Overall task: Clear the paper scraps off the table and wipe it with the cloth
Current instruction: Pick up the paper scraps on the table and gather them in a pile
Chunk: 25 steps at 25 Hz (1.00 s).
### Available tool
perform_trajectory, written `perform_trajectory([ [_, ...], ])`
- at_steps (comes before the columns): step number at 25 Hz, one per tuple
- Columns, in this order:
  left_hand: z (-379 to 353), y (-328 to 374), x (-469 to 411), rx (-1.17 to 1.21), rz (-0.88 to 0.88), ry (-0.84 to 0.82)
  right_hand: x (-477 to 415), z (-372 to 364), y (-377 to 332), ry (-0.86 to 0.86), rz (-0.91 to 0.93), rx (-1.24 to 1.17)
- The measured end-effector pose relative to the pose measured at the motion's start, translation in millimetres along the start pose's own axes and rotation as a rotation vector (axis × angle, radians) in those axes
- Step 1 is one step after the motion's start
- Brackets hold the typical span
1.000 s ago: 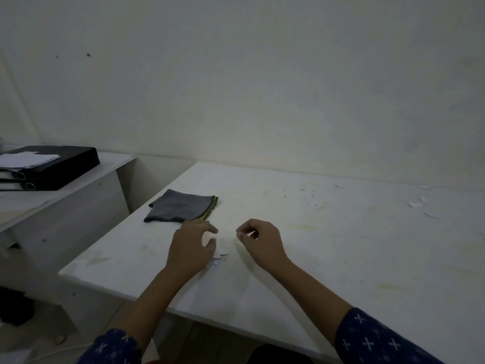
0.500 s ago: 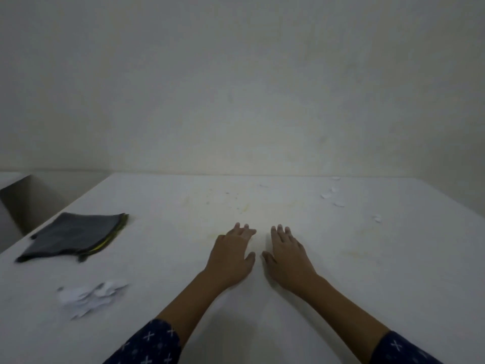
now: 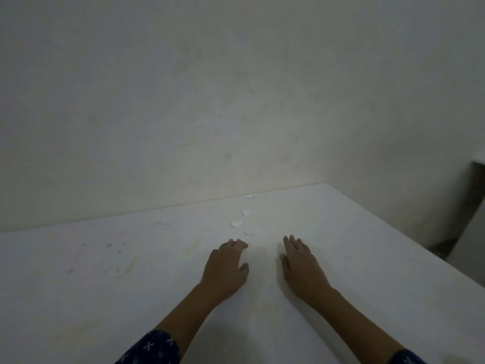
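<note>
The white table (image 3: 78,285) fills the lower half of the frame, its left part marked with grey smudges and yellowish stains. At the bottom, left of centre, a dark blue sleeve with white crosses (image 3: 149,348) leads up to the left hand (image 3: 225,269), which lies palm down on the table, fingers loosely bent with the tips on the surface, thumb out to the right, holding nothing that shows. Just above its fingertips, in the middle of the frame, four small white paper scraps (image 3: 237,223) lie in a loose line running up to the wall (image 3: 236,101); the nearest is just beyond the fingertips and apart from them. Right of centre the right hand (image 3: 301,266) rests flat on the table, fingers straight and close together, well apart from the scraps. At the right edge the table ends at a dark gap (image 3: 472,206)
</note>
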<state>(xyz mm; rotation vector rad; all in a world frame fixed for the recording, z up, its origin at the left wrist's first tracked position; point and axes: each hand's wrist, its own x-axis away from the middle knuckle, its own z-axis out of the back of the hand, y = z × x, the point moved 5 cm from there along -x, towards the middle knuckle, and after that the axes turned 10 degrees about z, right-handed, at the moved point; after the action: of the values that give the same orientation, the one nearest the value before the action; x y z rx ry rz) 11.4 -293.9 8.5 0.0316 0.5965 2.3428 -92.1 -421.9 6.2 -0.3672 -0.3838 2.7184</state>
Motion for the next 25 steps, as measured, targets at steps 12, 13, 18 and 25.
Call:
perform_trajectory([
  [12,-17.2,5.5,-85.9,0.157,0.054,0.09,-44.4,7.9,43.8,0.167,0.082,-0.212],
  [13,-18.0,6.3,-88.4,0.152,0.064,0.096,-43.0,15.3,44.0,0.197,0.055,-0.24],
  [18,-24.7,11.8,-97.7,0.161,0.126,0.074,-28.9,50.8,52.3,0.28,-0.105,-0.662],
  [25,-8.0,15.4,-66.0,0.366,0.167,0.083,-9.2,64.7,38.7,0.299,-0.164,-0.894],
])
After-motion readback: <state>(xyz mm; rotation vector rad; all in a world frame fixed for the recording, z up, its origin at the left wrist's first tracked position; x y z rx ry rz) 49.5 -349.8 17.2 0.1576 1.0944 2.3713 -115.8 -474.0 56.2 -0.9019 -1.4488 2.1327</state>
